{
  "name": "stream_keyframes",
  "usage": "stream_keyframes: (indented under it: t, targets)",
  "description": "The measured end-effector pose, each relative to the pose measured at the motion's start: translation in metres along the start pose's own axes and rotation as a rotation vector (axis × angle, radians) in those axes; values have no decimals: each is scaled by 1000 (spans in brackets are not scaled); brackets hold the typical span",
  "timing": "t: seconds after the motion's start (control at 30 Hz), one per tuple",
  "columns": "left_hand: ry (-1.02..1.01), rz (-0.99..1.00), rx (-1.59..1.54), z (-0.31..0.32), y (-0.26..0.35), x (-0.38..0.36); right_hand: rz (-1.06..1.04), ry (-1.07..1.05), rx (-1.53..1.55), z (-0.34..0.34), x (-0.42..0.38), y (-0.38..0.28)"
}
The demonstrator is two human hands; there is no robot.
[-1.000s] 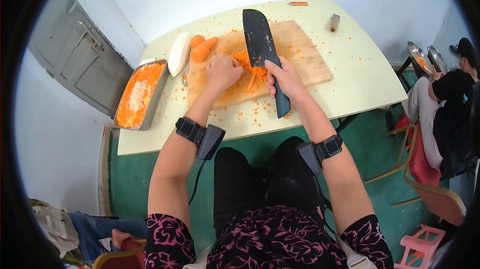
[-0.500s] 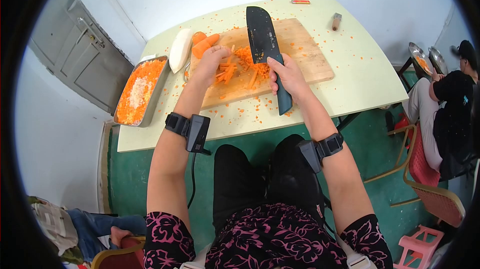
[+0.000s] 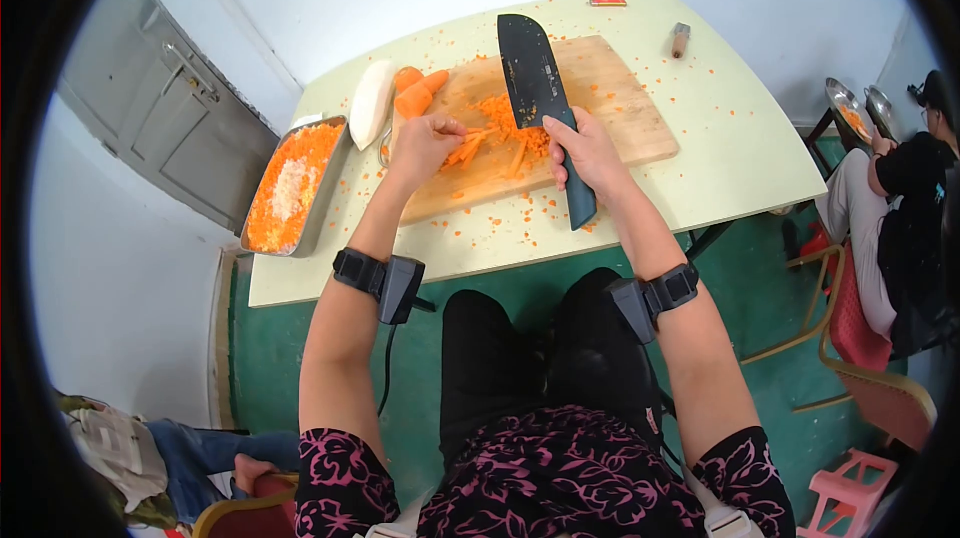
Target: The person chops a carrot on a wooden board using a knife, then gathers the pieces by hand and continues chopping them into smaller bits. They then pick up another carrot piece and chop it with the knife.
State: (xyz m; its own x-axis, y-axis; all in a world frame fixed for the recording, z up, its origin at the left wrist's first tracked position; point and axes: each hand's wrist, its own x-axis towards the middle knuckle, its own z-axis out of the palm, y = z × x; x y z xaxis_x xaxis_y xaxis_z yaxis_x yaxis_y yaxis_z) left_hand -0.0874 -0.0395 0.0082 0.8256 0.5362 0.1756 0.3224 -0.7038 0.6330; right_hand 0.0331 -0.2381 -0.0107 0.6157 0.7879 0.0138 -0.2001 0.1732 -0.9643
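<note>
My right hand [image 3: 590,153] grips the dark handle of a black cleaver [image 3: 532,73], whose broad blade lies over the wooden cutting board [image 3: 620,98]. A pile of carrot sticks and bits [image 3: 500,133] sits on the board beside the blade. My left hand [image 3: 422,146] pinches a few of those carrot sticks at the board's left side. Whole carrot pieces [image 3: 412,93] and a white radish [image 3: 370,101] lie at the board's far left corner.
A metal tray [image 3: 325,188] of chopped carrot and white shreds stands on the pale table [image 3: 740,148] at the left. A small wooden-handled tool [image 3: 680,39] and a red lighter [image 3: 607,3] lie at the far edge. Another seated person [image 3: 900,208] is at the right.
My left hand slid left off the carrot pile and now pinches a few sticks. The cleaver and my right hand have barely shifted.
</note>
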Motion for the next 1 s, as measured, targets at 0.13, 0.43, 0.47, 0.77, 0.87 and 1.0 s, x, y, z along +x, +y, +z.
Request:
stream_keyframes:
  t: [0.13, 0.43, 0.47, 0.77, 0.87, 1.0]
  targets:
    - [-26, -6, -80, 0, -9, 2, -12, -8, -5, -2, 2, 0]
    - [-30, 371, 280, 15, -2, 19, -22, -29, -8, -2, 1, 0]
    - [-33, 371, 311, 18, 0, 21, -29, -29, -8, -2, 1, 0]
    - [-31, 300, 385, 27, 15, 31, -27, -36, -13, -3, 3, 2]
    - [31, 311, 87, 24, 0, 43, -15, -33, -15, -3, 2, 1]
    - [3, 120, -376, 4, -6, 46, -9, -27, -8, -3, 2, 2]
